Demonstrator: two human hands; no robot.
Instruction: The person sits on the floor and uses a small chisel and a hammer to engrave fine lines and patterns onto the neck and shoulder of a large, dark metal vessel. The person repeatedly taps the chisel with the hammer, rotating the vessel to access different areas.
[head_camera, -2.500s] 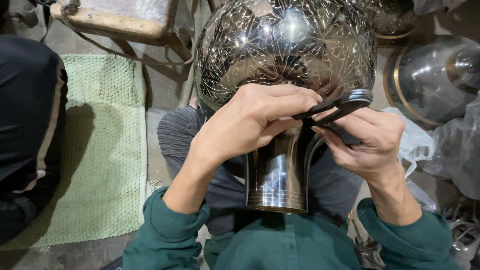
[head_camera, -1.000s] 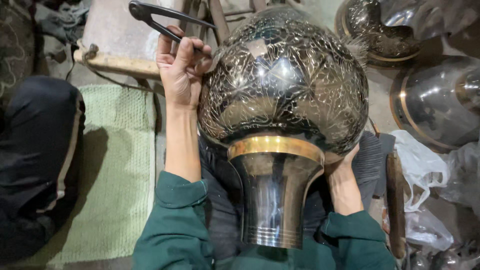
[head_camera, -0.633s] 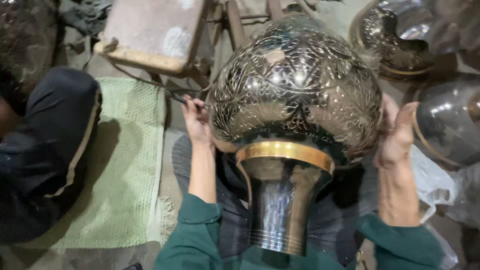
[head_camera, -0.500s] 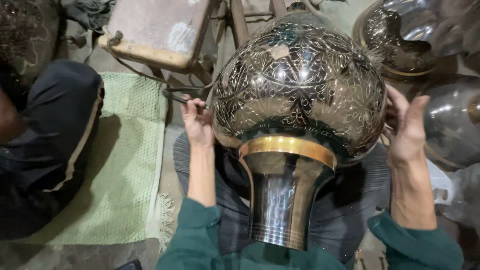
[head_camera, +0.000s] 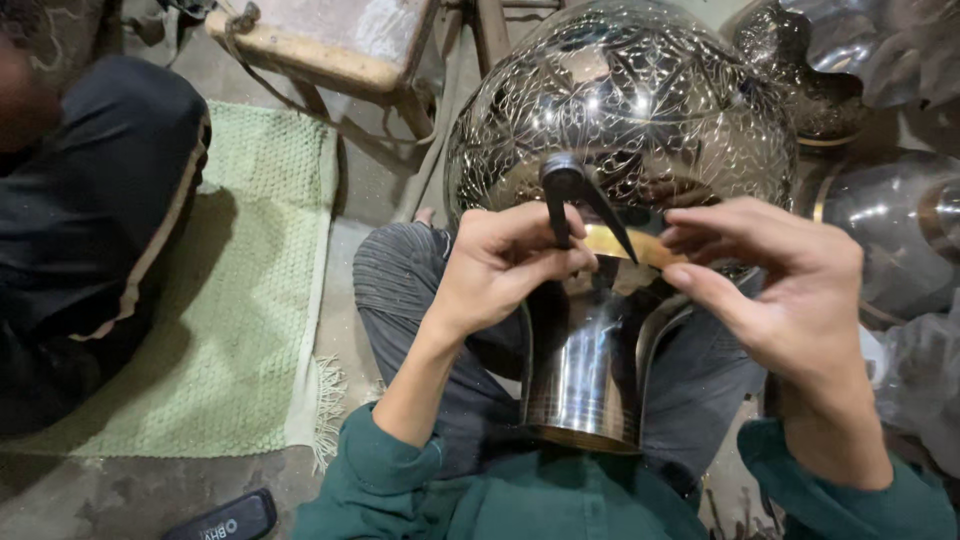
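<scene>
one large engraved metal vessel (head_camera: 620, 130) fills the middle of the view, a round silver bowl cut all over with fine leaf and line patterns, a gold band under the bowl and a smooth mirror-bright flared stem (head_camera: 590, 370) running down toward the person's lap. it lies tilted across the grey-trousered legs (head_camera: 420, 300), bowl away, stem near the green sleeves. one pale green woven mat (head_camera: 250, 300) lies on the floor to the left, with another person's dark-trousered leg (head_camera: 90, 220) on it, and one worn wooden stool (head_camera: 330, 40) stands above. at least two more shiny metal vessels (head_camera: 880, 230) sit at the right. the left hand (head_camera: 500, 265) has its fingers curled tight around one leg of one pair of dark metal dividers (head_camera: 580, 205), whose points rest at the gold band. the right hand (head_camera: 780, 290) hovers just beside, fingers loosely bent and apart, gripping nothing visible.
</scene>
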